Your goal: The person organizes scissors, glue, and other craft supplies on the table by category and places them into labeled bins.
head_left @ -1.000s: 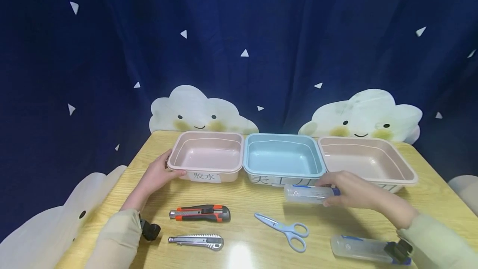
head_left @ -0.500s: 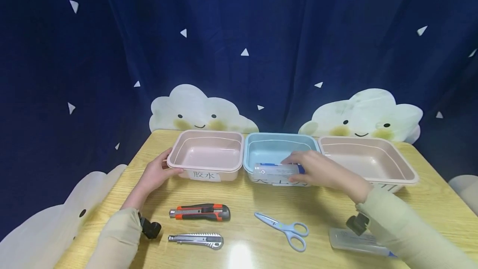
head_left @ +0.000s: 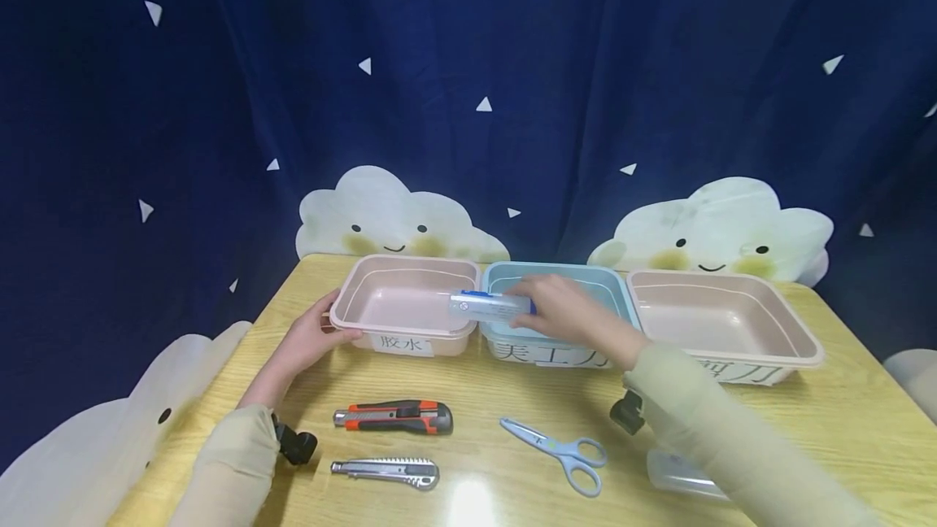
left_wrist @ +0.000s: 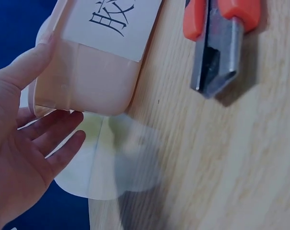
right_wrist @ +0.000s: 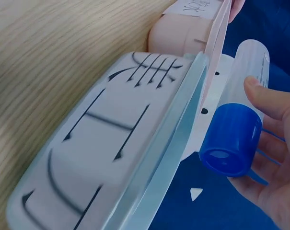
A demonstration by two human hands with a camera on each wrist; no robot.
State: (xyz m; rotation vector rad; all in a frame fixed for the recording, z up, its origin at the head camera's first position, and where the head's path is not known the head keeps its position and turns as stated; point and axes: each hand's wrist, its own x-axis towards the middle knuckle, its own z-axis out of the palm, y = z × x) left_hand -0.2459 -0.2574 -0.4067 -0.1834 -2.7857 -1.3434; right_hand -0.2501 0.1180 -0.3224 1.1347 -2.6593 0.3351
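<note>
My left hand [head_left: 311,338] holds the near left corner of the left pink bin [head_left: 420,333], thumb on its front and fingers round the side. In the left wrist view the bin's wall [left_wrist: 101,86] rises between thumb and fingers. My right hand [head_left: 564,309] grips a clear glue bottle [head_left: 479,305] by its blue-capped end, lying sideways over the blue bin [head_left: 615,287]. The bottle's far end overlaps the pink bin's right rim. The right wrist view has the blue cap [right_wrist: 231,139] between thumb and fingers, above the bins' rims.
A second pink bin [head_left: 721,332] stands at the right. Nearer lie an orange-black utility knife [head_left: 403,415], a silver utility knife [head_left: 388,472] and light blue scissors [head_left: 558,450]. Another clear bottle [head_left: 681,474] lies partly hidden under the right sleeve. A dark blue curtain [head_left: 439,47] hangs behind.
My right hand has carried the glue bottle leftward and upward, from in front of the blue bin to over it and the left bin's edge. The left hand stays at the left bin's corner.
</note>
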